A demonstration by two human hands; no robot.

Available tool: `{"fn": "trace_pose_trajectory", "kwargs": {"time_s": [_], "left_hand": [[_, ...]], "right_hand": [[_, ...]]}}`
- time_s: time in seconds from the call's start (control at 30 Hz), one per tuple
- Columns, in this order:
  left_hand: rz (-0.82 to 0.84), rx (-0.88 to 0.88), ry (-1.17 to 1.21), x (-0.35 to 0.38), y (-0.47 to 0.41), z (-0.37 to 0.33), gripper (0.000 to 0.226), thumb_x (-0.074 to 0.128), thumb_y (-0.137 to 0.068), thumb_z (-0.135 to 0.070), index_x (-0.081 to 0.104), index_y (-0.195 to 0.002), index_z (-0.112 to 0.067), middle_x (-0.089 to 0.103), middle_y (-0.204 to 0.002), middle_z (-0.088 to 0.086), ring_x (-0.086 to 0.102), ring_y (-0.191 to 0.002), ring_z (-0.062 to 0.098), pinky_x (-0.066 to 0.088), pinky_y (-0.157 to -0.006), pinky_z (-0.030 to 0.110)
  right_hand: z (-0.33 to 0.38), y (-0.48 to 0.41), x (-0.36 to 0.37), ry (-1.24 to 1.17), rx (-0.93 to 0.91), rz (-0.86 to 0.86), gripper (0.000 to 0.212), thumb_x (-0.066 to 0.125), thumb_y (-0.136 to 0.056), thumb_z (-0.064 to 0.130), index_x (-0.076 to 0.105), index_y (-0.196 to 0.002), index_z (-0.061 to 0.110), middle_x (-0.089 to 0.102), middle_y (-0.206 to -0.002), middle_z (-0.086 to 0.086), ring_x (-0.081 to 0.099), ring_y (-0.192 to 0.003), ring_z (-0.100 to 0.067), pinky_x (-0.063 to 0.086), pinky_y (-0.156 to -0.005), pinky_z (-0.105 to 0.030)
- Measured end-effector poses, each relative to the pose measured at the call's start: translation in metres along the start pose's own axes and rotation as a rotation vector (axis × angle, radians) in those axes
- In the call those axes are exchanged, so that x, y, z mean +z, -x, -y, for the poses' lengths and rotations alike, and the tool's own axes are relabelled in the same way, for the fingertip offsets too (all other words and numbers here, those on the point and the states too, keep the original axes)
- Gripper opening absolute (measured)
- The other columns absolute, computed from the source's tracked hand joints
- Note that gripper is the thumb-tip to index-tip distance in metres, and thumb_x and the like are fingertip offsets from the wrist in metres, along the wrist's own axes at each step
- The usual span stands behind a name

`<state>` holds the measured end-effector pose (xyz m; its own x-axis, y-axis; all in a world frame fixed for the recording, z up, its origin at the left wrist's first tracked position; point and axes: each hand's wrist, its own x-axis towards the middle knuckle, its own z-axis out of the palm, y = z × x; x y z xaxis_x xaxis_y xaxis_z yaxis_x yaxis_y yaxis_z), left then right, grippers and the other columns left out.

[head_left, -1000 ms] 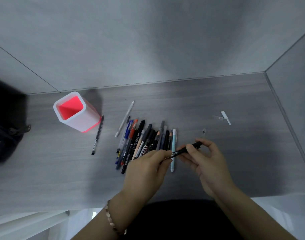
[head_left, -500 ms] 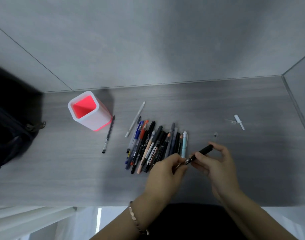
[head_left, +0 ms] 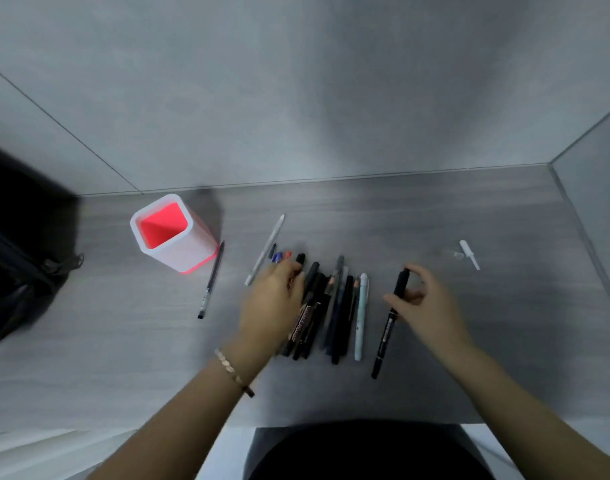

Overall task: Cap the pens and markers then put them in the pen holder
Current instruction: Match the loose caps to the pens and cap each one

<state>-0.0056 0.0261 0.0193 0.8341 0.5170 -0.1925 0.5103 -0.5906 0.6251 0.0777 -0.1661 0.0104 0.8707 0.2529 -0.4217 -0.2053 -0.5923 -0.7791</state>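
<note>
Thumb and fingers of the right hand (head_left: 428,306) now pinch the black marker (head_left: 386,334) alone, just right of the pen pile (head_left: 341,306). The left hand (head_left: 272,306) has let go and covers the pile's left side, fingers curled but blurred, so its grip is unclear. The pen holder (head_left: 196,249) stands well left.
</note>
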Motion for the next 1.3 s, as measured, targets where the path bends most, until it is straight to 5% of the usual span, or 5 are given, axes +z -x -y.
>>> {"fn": "trace_pose_trajectory", "kwargs": {"time_s": [0.2, 0.5, 0.73, 1.0, 1.3], "left_hand": [[-0.018, -0.166, -0.402, -0.014, -0.053, 0.034, 0.036, 0.049, -0.086, -0.008, 0.047, -0.121, -0.001, 0.051, -0.119, 0.026, 0.05, -0.107, 0.044, 0.044, -0.086, 0.052], [-0.002, -0.124, -0.354, -0.01, -0.068, 0.043, 0.016, 0.047, -0.087, -0.005, 0.051, -0.095, 0.009, 0.06, -0.096, 0.03, 0.057, -0.081, 0.041, 0.046, -0.069, 0.048], [-0.025, -0.229, 0.082, -0.011, -0.022, 0.001, 0.007, 0.042, -0.092, -0.012, 0.044, -0.091, -0.005, 0.05, -0.076, 0.01, 0.043, -0.058, 0.017, 0.029, -0.049, 0.03], [0.179, -0.23, 0.476, 0.009, 0.029, -0.03, 0.01, 0.048, -0.092, -0.024, 0.057, -0.095, -0.022, 0.047, -0.057, -0.001, 0.039, -0.04, 0.002, 0.033, -0.036, 0.014], [0.427, -0.353, 0.83, 0.005, 0.054, -0.055, 0.017, 0.047, -0.092, -0.013, 0.06, -0.085, -0.005, 0.048, -0.049, 0.0, 0.033, -0.034, 0.006, 0.025, -0.034, 0.015]], "right_hand": [[-0.016, -0.013, 0.01, 0.27, -0.083, 0.031, 0.064, 0.066, -0.081, 0.022, 0.035, -0.137, 0.016, 0.058, -0.121, -0.017, 0.055, -0.109, -0.032, 0.044, -0.091, -0.034], [-0.029, -0.055, -0.06, 0.411, -0.073, -0.287, 0.028, 0.055, -0.081, 0.001, 0.064, -0.108, 0.003, 0.066, -0.095, -0.024, 0.062, -0.086, -0.037, 0.048, -0.081, -0.042], [-0.022, -0.071, -0.061, 0.493, -0.121, 0.015, 0.024, 0.063, -0.081, 0.009, 0.065, -0.103, -0.002, 0.067, -0.097, -0.022, 0.062, -0.092, -0.034, 0.041, -0.076, -0.028], [-0.036, -0.055, -0.025, 0.44, -0.032, -0.015, 0.022, 0.068, -0.077, 0.013, 0.062, -0.096, 0.002, 0.062, -0.08, -0.008, 0.058, -0.08, -0.022, 0.044, -0.077, -0.029], [-0.006, -0.01, -0.044, -0.787, 0.182, 0.054, 0.008, 0.052, -0.086, -0.002, 0.058, -0.089, 0.003, 0.058, -0.067, -0.004, 0.065, -0.051, -0.007, 0.056, -0.054, -0.018]]}}
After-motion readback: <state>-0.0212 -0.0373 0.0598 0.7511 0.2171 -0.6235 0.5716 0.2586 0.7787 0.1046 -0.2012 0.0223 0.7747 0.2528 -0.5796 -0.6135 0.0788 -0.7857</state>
